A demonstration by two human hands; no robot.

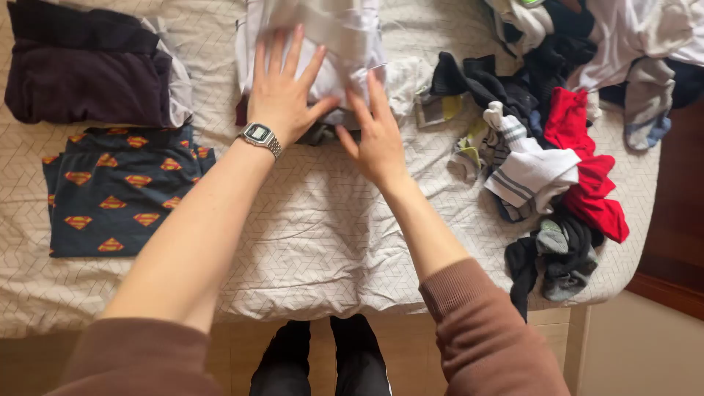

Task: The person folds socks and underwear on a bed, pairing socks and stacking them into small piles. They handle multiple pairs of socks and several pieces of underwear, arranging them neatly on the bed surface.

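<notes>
A folded white garment point(339, 45) lies at the far middle of the bed, blurred at its top. My left hand point(282, 92), with a metal wristwatch on its wrist, rests flat on the garment with fingers spread. My right hand point(378, 136) lies flat at the garment's near right edge, fingers stretched out and touching the cloth. Neither hand grips anything. A darker piece of cloth point(319, 134) peeks out from under the garment between the two hands.
Folded dark blue trousers with a red-and-yellow emblem print point(117, 194) lie at the left, a folded dark purple garment point(81, 66) behind them. A heap of socks and clothes, with a red piece point(587, 161), fills the right. The bed's quilted cover point(315, 242) ends near my legs.
</notes>
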